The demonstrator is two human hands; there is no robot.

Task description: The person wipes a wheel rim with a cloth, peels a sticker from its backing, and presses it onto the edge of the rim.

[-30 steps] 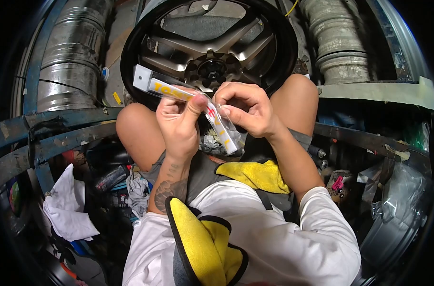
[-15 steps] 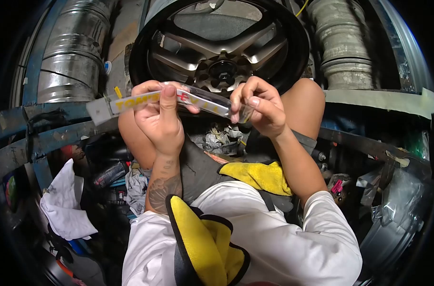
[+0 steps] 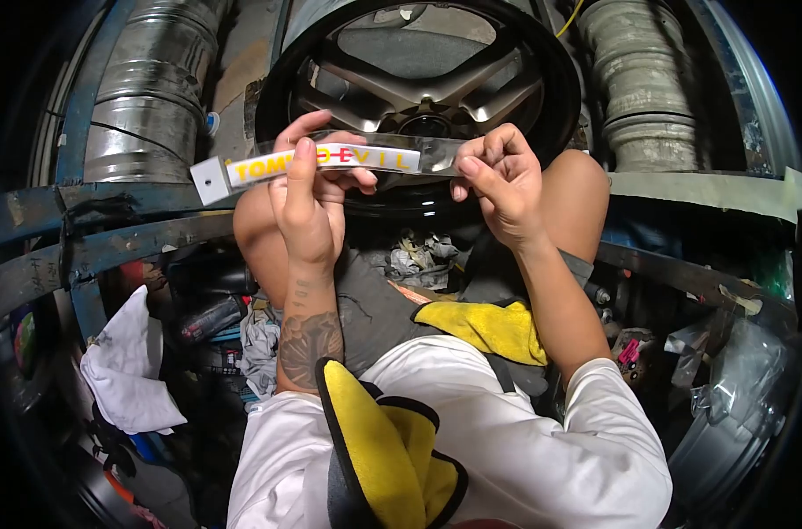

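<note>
A long white sticker strip (image 3: 282, 163) with yellow and red lettering lies inside a narrow clear plastic sleeve (image 3: 436, 155). My left hand (image 3: 311, 207) grips the strip and sleeve near the middle, thumb on the front and fingers behind. At the sleeve's right end, my right hand (image 3: 509, 189) pinches the clear plastic between thumb and fingers. A white end tab with a small hole sticks out at the left. Just beyond both hands is a dark alloy wheel (image 3: 423, 84) with bronze-grey spokes, its lower part partly covered by the hands and sleeve.
Stacked bare metal wheel barrels (image 3: 150, 97) stand at the left, with more barrels (image 3: 643, 88) at the right. Yellow cloths (image 3: 489, 331) with black edging lie on the lap and shoulder. A white cloth (image 3: 132, 366) hangs at the left, and crumpled paper (image 3: 419, 256) sits below the wheel.
The sleeve has turned nearer to level, and its lettering now faces me more clearly. My left fingers have spread somewhat behind it. The whole view has shifted slightly.
</note>
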